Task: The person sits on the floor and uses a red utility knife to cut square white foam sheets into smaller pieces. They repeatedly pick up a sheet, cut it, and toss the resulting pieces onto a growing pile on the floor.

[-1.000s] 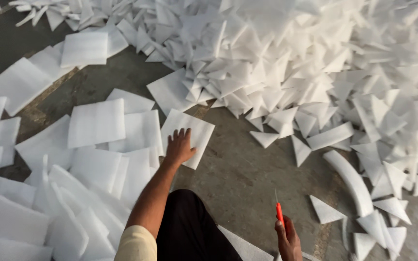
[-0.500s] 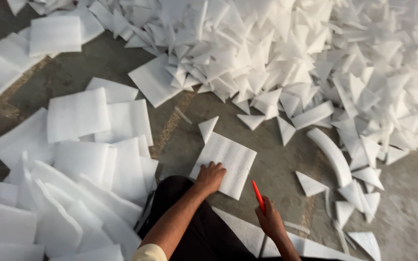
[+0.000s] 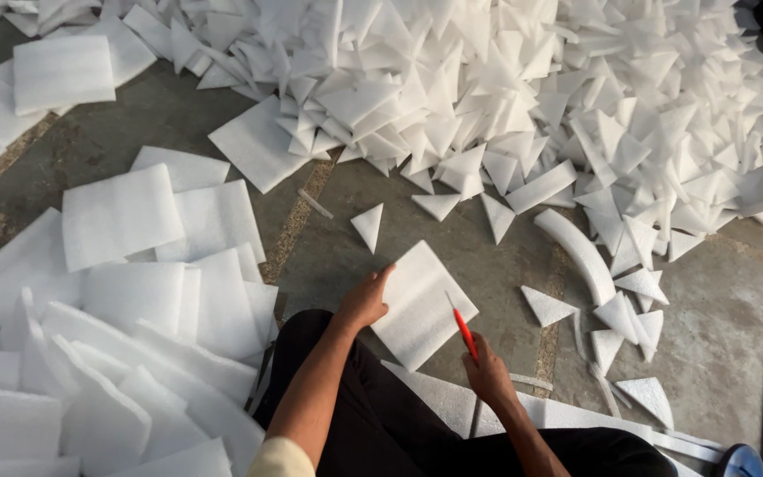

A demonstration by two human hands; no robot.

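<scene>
Concrete floor (image 3: 717,309) | left hand (image 3: 364,302) on foam square (image 3: 424,302) | right hand (image 3: 487,371) grips red cutter (image 3: 464,329)

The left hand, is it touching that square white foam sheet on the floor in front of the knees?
Touching. The head view shows the left hand resting its fingers on the left edge of the square foam sheet, with no gap between them.

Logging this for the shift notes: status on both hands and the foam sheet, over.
Left hand flat on the square foam sheet, pinning its edge to the floor. Right hand grips red cutter, tip over the sheet. Loose foam triangle lies apart, beyond it.
</scene>
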